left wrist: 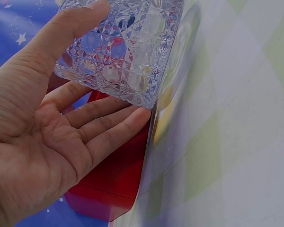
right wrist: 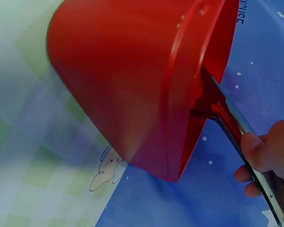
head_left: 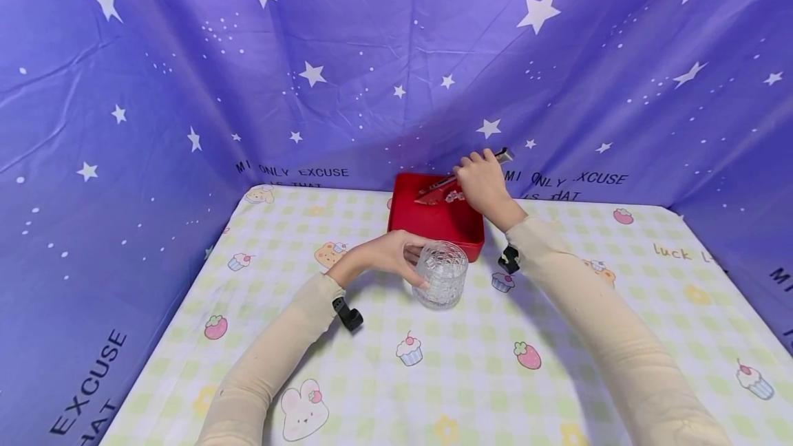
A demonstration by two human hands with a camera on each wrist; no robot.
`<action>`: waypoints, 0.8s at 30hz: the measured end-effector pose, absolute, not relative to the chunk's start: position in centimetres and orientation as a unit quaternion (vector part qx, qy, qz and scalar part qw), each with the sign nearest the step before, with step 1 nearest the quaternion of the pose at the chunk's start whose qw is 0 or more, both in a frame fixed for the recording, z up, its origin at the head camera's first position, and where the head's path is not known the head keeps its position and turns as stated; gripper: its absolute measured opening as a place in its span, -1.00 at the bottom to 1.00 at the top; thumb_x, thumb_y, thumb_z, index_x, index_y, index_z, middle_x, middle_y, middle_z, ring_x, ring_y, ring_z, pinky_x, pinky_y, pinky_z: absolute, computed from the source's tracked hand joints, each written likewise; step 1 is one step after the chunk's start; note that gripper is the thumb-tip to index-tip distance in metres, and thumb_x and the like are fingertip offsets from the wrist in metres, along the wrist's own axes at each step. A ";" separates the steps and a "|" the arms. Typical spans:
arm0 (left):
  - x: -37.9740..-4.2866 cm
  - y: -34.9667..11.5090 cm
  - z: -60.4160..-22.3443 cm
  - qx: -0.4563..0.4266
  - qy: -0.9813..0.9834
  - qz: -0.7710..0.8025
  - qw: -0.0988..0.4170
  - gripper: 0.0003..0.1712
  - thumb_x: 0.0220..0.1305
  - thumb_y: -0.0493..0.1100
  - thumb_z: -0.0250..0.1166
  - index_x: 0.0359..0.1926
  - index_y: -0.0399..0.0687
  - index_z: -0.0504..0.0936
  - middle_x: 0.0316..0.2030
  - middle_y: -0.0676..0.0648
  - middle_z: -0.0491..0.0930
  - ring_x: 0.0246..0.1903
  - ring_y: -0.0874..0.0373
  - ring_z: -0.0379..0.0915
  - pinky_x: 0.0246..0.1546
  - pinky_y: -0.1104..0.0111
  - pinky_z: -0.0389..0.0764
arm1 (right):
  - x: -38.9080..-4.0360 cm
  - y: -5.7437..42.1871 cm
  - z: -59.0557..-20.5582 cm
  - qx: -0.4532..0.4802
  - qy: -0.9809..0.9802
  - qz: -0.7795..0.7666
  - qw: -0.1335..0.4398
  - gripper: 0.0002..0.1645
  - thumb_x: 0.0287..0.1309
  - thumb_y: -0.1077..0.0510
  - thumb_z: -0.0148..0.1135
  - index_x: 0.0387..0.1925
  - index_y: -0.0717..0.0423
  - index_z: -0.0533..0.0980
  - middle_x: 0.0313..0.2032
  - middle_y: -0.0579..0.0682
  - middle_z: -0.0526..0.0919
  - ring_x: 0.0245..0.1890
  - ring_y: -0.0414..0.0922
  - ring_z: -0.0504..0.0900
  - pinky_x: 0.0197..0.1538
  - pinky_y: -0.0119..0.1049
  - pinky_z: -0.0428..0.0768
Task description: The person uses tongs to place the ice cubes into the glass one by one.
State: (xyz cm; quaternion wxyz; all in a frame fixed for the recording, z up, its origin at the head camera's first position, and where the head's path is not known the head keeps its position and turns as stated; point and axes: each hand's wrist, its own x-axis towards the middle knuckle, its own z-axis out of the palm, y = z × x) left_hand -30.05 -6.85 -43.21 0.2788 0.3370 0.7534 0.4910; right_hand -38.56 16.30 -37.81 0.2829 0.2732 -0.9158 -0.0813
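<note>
A cut-glass tumbler (head_left: pixel 441 275) stands on the checked tablecloth, just in front of a red square tray (head_left: pixel 434 226). My left hand (head_left: pixel 409 261) holds the tumbler from its left side. In the left wrist view the thumb lies on the tumbler (left wrist: pixel 132 42) wall and the fingers (left wrist: pixel 109 125) touch near its base. My right hand (head_left: pixel 482 183) grips metal tongs (head_left: pixel 436 188) whose tips reach down into the tray beside small clear pieces (head_left: pixel 455 196). In the right wrist view the tongs (right wrist: pixel 227 113) pass over the tray (right wrist: pixel 132 80) rim, held by that hand (right wrist: pixel 270 153).
The tablecloth (head_left: pixel 557 377) with cartoon prints covers the table. A purple star-printed cloth (head_left: pixel 372 54) walls in the back and both sides. The red tray (left wrist: pixel 109 184) stands close behind the tumbler, near the back wall.
</note>
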 end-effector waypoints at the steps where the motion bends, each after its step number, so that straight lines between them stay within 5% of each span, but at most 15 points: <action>1: -30.0 -6.9 -43.2 0.337 0.754 0.491 0.279 -0.09 -0.04 -0.37 0.60 0.39 -0.17 0.48 0.22 -0.20 0.64 0.17 0.05 0.61 0.19 0.39 0.64 | -38.5 16.3 -37.8 0.273 -0.916 -0.081 0.283 -0.78 0.25 0.32 0.18 -0.45 0.18 0.68 -0.40 0.16 0.70 -0.31 0.14 0.58 -0.12 -0.02 0.41; 9: -30.0 -6.8 -43.1 0.334 0.752 0.495 0.280 -0.08 -0.04 -0.39 0.60 0.40 -0.17 0.46 0.23 -0.21 0.63 0.19 0.03 0.61 0.20 0.38 0.64 | -38.4 16.6 -38.0 0.263 -0.920 -0.077 0.281 -0.85 0.19 0.31 0.25 -0.43 0.17 0.70 -0.40 0.16 0.71 -0.32 0.14 0.59 -0.12 -0.01 0.42; 24: -29.9 -6.9 -43.1 0.338 0.747 0.500 0.281 -0.10 -0.03 -0.39 0.59 0.39 -0.19 0.47 0.22 -0.22 0.63 0.19 0.03 0.61 0.21 0.37 0.64 | -38.1 16.8 -38.6 0.269 -0.907 -0.077 0.316 -0.69 0.23 0.38 0.07 -0.52 0.20 0.67 -0.48 0.19 0.68 -0.38 0.14 0.57 -0.15 0.01 0.43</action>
